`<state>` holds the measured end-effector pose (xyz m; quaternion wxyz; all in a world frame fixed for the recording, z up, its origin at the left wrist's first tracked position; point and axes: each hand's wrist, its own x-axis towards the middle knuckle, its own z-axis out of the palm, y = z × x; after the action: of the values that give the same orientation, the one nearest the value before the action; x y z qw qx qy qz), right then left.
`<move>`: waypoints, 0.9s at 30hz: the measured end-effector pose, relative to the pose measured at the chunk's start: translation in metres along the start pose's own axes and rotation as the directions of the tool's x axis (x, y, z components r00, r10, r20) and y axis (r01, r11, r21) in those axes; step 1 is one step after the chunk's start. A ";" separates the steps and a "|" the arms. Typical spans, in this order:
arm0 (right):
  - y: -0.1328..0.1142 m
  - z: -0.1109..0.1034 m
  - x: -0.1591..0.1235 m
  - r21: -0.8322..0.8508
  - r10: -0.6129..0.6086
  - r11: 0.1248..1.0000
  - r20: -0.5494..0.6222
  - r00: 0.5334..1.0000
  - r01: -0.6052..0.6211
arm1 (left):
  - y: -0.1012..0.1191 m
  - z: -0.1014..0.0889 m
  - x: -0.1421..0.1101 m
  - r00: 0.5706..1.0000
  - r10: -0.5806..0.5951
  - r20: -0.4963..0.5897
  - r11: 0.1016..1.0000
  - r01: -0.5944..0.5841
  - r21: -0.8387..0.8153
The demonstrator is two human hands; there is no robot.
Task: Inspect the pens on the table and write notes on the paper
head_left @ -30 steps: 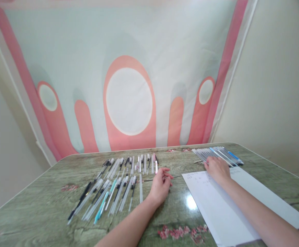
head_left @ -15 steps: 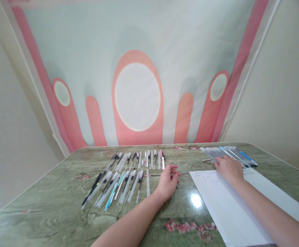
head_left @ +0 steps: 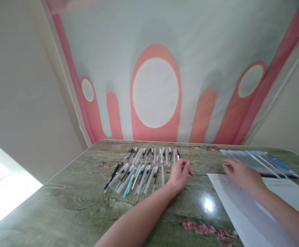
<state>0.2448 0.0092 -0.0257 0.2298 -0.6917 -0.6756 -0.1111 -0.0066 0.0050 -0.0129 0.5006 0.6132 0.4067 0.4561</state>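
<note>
My left hand (head_left: 181, 175) rests on the table with loosely curled fingers apart and nothing visible in them. It lies at the right end of two rows of pens and refills, close to a clear plastic tube (head_left: 162, 175) and a pink pen (head_left: 175, 152). A turquoise pen (head_left: 129, 186) stands out in the front row. Over the top of a white paper sheet (head_left: 231, 202), my right hand (head_left: 243, 175) has thumb and index finger pinched together; what is between them, if anything, is too small to name. Just beyond it lies a row of slim grey refills (head_left: 252, 163).
The wood-patterned table (head_left: 69, 209) has printed pink flowers (head_left: 200, 228) and a bright light reflection. Blue-marked pens (head_left: 284, 166) end the refill row on the right. A pink and pale green wall covering (head_left: 156, 133) rises behind the table's far edge.
The camera has turned left, so everything sits further right in the picture. My right hand has shifted slightly left relative to the refills, its thumb and index finger now pinched.
</note>
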 end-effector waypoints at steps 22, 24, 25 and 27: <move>-0.235 -0.001 -0.040 0.312 -0.282 0.934 0.345 0.895 0.174 | 0.099 -0.118 0.003 0.999 0.030 -0.019 0.520 0.000 0.854; -0.237 0.000 -0.040 0.280 -0.274 0.943 0.347 0.897 0.180 | 0.103 -0.115 -0.002 0.997 -0.072 0.010 0.380 0.018 0.925; -0.237 0.001 -0.040 0.270 -0.271 0.946 0.348 0.898 0.181 | 0.103 -0.112 -0.004 0.997 -0.078 0.011 0.334 0.016 0.942; -0.238 0.002 -0.040 0.261 -0.271 0.947 0.349 0.897 0.185 | 0.103 -0.105 -0.008 0.998 -0.058 0.005 0.269 0.010 0.963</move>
<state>0.0072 -0.0291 -0.0062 0.1551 -0.5855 -0.7921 0.0747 -0.1063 0.0055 0.0961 0.0462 0.7909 0.6028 0.0947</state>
